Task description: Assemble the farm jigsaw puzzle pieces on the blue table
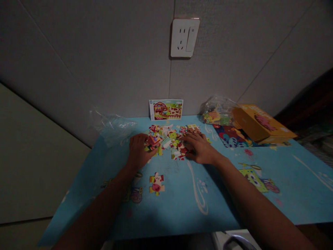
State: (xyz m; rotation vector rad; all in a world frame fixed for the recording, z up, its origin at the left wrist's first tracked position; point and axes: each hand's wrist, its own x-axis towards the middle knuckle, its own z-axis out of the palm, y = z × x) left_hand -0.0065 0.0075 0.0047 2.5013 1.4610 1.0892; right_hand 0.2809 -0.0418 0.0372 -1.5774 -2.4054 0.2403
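A loose heap of jigsaw puzzle pieces (166, 132) lies on the blue tabletop in front of me. At the heap's left side, my left hand (137, 151) is closed on a puzzle piece (154, 140) with red and purple on it, between thumb and fingers. My right hand (199, 147) reaches over the right side of the heap, fingers stretched out and touching pieces there, thumb apart below them. Some pieces are hidden under its fingers. Nearer to me, between my forearms, a cow-face puzzle piece (156, 183) lies apart from the others.
Against the wall leans a farm picture card (166, 109). Crumpled clear plastic (114, 121) is at the back left. To the back right are a plastic bag (217, 113) of colourful pieces and an open yellow box (260, 121) on a dark picture sheet (229, 136).
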